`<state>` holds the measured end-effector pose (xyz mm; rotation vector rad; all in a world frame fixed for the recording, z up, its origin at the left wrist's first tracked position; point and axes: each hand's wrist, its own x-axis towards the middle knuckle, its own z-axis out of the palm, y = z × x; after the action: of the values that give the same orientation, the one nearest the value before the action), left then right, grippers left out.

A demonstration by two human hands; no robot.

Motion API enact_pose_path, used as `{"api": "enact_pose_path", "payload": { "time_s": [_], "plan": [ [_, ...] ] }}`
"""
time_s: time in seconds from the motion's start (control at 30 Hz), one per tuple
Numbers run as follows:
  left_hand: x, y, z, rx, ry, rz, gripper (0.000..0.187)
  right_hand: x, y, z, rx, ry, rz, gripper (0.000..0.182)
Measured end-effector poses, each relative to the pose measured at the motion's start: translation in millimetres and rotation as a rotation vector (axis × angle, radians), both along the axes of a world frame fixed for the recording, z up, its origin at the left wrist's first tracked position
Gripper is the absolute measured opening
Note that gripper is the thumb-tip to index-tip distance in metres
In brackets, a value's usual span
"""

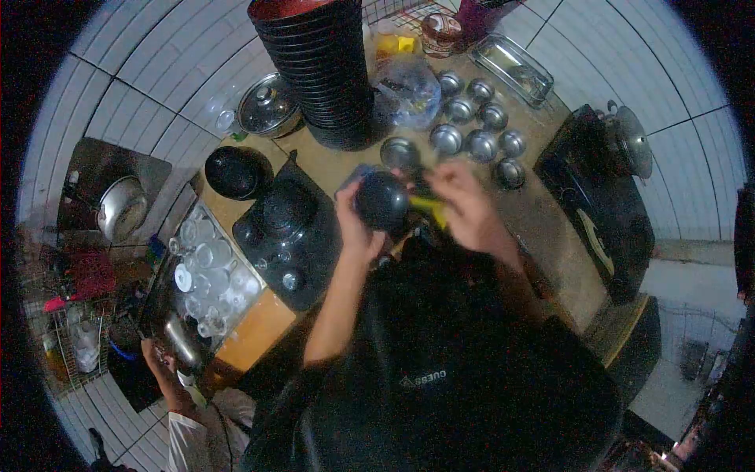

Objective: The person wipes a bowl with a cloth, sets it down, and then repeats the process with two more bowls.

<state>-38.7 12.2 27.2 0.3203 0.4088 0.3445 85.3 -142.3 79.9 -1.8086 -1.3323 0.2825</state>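
Note:
My left hand (359, 216) is closed around a glossy, round black bowl (381, 201), held in front of my chest. A bluish patch shows between the hand and the bowl's upper left edge. To the right, my right hand (465, 211) is blurred by motion, its fingers curled close to the bowl. A bright yellow-green strip (427, 206) runs from the bowl to this hand; it looks like cloth, but I cannot be sure. Just beyond the bowl is a small metal bowl (400, 150).
A tall stack of black bowls (334, 82) stands at the back. Several metal bowls (481, 145) sit right of it. Glasses (206, 267) fill a tray at left, beside a dark mat (295, 259). Another person's hand (163, 370) is at lower left. A black stove (586, 204) stands right.

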Motion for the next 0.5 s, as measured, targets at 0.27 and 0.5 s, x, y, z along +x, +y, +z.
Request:
{"api": "enact_pose_path", "payload": {
  "time_s": [0.27,0.5],
  "plan": [
    [5,-15,1,0.192,0.029,0.009,0.048,-46,20,-10,-0.443,-0.409,0.072,0.068],
    [8,0,-36,0.48,0.107,0.31,0.03,-60,16,-58,-0.247,0.21,0.387,0.027]
  ]
}}
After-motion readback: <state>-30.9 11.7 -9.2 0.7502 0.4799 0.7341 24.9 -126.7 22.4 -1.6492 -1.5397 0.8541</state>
